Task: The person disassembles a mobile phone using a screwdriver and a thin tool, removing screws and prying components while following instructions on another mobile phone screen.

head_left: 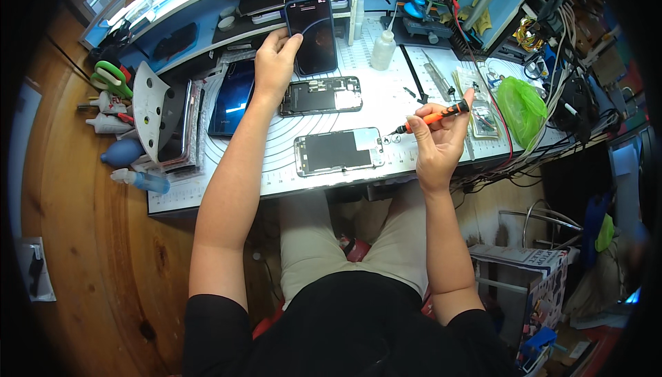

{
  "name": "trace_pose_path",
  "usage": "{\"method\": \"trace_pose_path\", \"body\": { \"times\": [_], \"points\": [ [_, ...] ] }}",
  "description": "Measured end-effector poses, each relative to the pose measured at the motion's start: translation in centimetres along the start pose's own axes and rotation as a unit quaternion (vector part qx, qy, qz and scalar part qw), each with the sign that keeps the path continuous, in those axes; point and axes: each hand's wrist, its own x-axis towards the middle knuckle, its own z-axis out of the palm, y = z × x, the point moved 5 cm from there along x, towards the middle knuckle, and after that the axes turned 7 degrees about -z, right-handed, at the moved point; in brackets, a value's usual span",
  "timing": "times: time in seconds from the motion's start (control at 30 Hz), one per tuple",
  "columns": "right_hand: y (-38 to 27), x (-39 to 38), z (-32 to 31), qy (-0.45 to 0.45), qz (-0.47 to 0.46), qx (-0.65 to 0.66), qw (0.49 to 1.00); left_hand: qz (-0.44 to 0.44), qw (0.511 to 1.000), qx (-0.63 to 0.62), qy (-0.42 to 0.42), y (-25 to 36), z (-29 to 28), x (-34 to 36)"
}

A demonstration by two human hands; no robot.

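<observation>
My left hand (278,60) grips the left edge of a dark smartphone (318,46), thumb across its lit screen. The phone stands tilted up against the shelf at the back of the mat. In my right hand (439,144) is an orange and black screwdriver (434,118), its tip pointing left and down toward the mat. Just below the phone lies an opened phone body (321,96) with its inner parts showing. Nearer to me rests a detached phone screen assembly (338,151), its back face up. Small dark bits lie beside its right end, near the screwdriver tip.
A dark blue phone (233,98) lies left of my forearm. Behind the parts stand a white dropper bottle (383,49) and a microscope-like blue stand (420,18). At right are tweezers (439,77), a green plastic bag (522,111) and a red cable (507,125). A shelf (227,43) borders the mat.
</observation>
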Motion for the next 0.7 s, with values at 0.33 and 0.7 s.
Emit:
{"method": "trace_pose_path", "body": {
  "times": [0.33,0.7],
  "points": [
    [-0.1,0.2,0.1,0.002,0.030,0.006,1.000,-0.060,0.997,-0.036,-0.041,-0.2,0.5,0.7],
    [0.2,0.2,-0.2,0.001,0.033,0.005,0.999,0.057,0.988,0.136,0.043,-0.1,2.3,-0.2]
  ]
}}
